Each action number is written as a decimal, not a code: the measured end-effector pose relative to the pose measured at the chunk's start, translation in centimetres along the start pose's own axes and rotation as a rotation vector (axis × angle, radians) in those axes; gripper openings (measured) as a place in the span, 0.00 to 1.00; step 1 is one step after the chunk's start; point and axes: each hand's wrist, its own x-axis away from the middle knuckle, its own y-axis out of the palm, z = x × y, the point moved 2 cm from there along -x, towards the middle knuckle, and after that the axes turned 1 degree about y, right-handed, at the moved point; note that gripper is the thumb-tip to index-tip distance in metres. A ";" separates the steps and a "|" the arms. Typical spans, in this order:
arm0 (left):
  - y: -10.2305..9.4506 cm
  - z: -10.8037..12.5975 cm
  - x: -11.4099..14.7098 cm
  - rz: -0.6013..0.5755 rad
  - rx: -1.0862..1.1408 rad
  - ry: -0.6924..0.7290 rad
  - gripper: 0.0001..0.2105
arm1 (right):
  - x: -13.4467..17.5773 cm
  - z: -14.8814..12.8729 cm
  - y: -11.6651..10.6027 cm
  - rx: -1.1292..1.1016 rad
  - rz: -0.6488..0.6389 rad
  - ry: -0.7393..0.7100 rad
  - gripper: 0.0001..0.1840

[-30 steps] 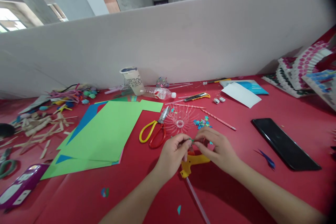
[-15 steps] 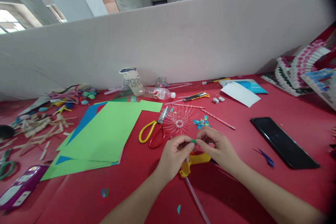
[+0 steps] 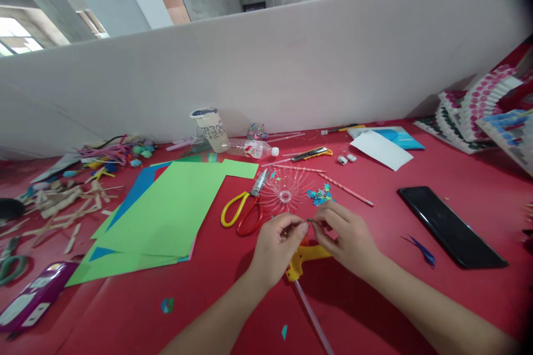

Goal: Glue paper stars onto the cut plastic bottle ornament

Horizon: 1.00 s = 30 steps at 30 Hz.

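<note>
My left hand [image 3: 278, 247] and my right hand [image 3: 343, 233] meet over the red table. Their fingertips are pinched together on a tiny green paper piece [image 3: 309, 220], seen nearly edge-on; its exact shape is unclear. Beneath them lies a yellow hot glue gun [image 3: 296, 265], partly covered by the hands, with a clear glue stick [image 3: 310, 310] running toward me. Just beyond the fingers are a pile of small blue and green paper stars [image 3: 320, 194] and a clear plastic bottle part cut into spread strips [image 3: 285, 196].
Red-and-yellow-handled scissors [image 3: 249, 205] and green paper sheets [image 3: 166, 211] lie left. A black phone [image 3: 452, 227] and blue clip-like piece [image 3: 425, 252] lie right. Behind stand a paper cup [image 3: 213, 130], a lying bottle [image 3: 254, 148], a utility knife [image 3: 312, 153] and a white partition [image 3: 291, 66].
The green piece has turned in my fingers from showing its face to nearly edge-on. Both hands stay in almost the same place.
</note>
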 end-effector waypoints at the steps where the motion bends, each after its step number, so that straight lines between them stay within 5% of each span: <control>1: 0.0 0.0 0.0 -0.007 0.018 -0.008 0.10 | 0.1 0.0 0.0 0.060 -0.008 -0.057 0.05; 9: 0.2 -0.2 -0.1 -0.056 0.231 -0.106 0.09 | 0.7 -0.7 0.3 0.138 0.005 -0.199 0.07; 24: 0.4 -1.1 -0.2 -0.101 0.326 -0.160 0.08 | -0.5 -0.3 0.4 -0.499 -0.096 0.458 0.08; 30: -0.8 -1.6 -0.7 0.002 0.393 -0.116 0.07 | -0.4 -0.2 0.0 -0.374 -0.254 0.379 0.04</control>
